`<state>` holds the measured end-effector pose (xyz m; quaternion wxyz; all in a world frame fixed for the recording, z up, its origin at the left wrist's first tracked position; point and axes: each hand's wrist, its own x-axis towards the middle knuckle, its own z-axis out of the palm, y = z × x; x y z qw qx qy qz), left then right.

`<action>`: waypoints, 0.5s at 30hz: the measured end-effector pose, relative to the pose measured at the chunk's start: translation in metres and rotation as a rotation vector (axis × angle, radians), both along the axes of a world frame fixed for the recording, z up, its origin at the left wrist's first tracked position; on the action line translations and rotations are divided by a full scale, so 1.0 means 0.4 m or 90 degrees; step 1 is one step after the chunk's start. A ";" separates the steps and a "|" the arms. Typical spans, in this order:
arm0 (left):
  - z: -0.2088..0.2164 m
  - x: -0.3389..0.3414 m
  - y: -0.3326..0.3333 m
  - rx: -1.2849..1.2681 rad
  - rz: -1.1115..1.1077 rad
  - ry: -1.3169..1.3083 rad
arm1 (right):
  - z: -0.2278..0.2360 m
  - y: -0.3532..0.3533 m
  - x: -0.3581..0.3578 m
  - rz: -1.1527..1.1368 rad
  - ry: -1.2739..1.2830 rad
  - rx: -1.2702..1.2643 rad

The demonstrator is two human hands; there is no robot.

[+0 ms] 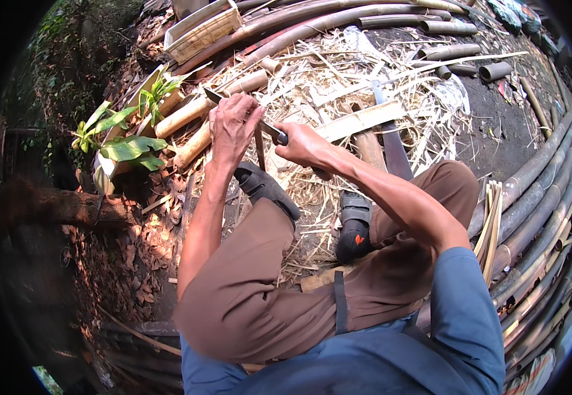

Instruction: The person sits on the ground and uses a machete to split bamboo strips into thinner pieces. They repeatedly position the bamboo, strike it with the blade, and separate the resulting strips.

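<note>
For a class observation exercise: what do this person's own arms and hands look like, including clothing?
The left hand and right hand are ungloved; both forearms are bare, with no watch or cable visible. A plain blue fabric sleeve ends near the right elbow; the left cuff is hidden.

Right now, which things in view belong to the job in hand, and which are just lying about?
In the job:
knife, gripped by the right hand
left hand, at its blade

Apparently lying about:
crate
bamboo poles
short tube
</note>
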<state>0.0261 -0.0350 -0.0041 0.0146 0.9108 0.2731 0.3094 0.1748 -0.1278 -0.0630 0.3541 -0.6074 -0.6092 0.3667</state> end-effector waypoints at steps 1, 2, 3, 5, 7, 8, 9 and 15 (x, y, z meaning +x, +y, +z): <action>0.002 0.003 0.007 -0.024 0.001 0.015 | -0.004 0.008 0.002 -0.002 0.002 0.002; 0.002 0.007 0.015 -0.048 0.002 0.031 | -0.009 0.015 0.005 -0.005 0.004 0.003; -0.003 0.014 0.017 -0.030 -0.007 0.015 | -0.014 0.017 0.015 -0.013 -0.013 0.004; -0.011 0.040 0.023 0.013 -0.014 0.043 | -0.032 0.020 0.035 -0.021 0.002 -0.005; -0.024 0.067 0.039 0.023 -0.012 0.057 | -0.033 0.026 0.059 -0.021 -0.018 -0.032; -0.034 0.076 0.043 0.007 -0.013 0.057 | -0.053 0.029 0.064 -0.040 -0.034 0.006; -0.044 0.084 0.047 -0.008 -0.014 0.056 | -0.081 0.031 0.067 -0.059 -0.050 0.044; -0.041 0.098 0.058 -0.035 -0.018 0.054 | -0.076 0.026 0.064 0.004 0.047 -0.052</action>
